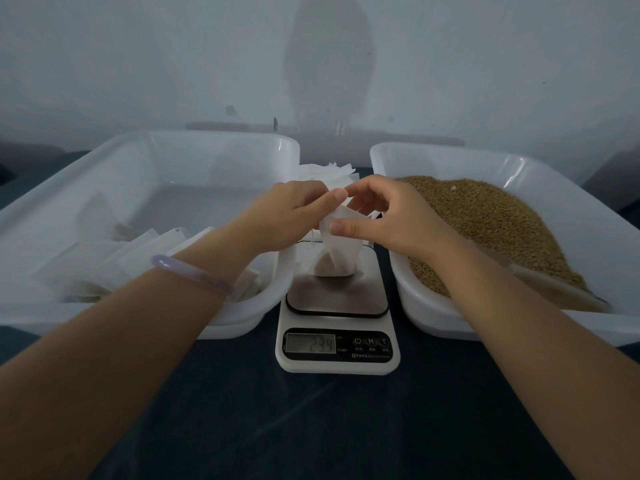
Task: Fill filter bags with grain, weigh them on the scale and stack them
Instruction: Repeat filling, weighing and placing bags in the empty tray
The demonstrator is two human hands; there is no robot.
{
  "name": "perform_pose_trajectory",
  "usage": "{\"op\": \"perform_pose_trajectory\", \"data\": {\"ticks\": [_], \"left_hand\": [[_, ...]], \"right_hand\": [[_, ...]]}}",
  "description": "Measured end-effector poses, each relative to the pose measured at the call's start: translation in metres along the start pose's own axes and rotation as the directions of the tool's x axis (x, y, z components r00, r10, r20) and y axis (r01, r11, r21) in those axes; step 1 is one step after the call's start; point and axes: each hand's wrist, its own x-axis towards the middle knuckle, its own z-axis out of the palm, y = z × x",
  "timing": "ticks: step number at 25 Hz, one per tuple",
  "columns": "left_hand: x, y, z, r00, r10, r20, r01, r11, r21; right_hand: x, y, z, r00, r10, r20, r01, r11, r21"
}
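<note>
Filter bag (pixel 335 259), partly filled, stands upright on the steel platform of the scale (pixel 337 367), at the counter's centre. The left hand (pixel 287 216) and the right hand (pixel 391 216) both pinch its open top between thumb and fingers. The display (pixel 310 342) reads 23.9. The left tub (pixel 138 137) sits toward the counter's left edge and holds stacked bags (pixel 138 252). The right tub (pixel 519 161), toward the right edge, holds grain (pixel 485 220). Empty bags (pixel 332 173) lie behind the scale, between the tubs. A bracelet (pixel 194 271) circles the left wrist.
</note>
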Motion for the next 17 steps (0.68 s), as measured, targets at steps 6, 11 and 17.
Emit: {"op": "perform_pose_trajectory", "data": {"ticks": [6, 11, 17], "left_hand": [[-0.002, 0.001, -0.001, 1.0, -0.005, 0.02, 0.006, 1.0, -0.018], [-0.003, 0.004, 0.0, 0.994, -0.031, 0.107, 0.016, 0.99, 0.141], [0.0, 0.001, -0.026, 0.938, -0.145, -0.314, 0.058, 0.961, -0.271]], "right_hand": [[0.0, 0.006, -0.003, 0.988, 0.039, 0.15, -0.03, 0.997, -0.065], [0.0, 0.003, 0.0, 0.999, -0.045, -0.023, 0.043, 0.996, -0.077], [0.001, -0.002, -0.002, 0.959, -0.038, -0.28, 0.083, 0.985, 0.152]]}}
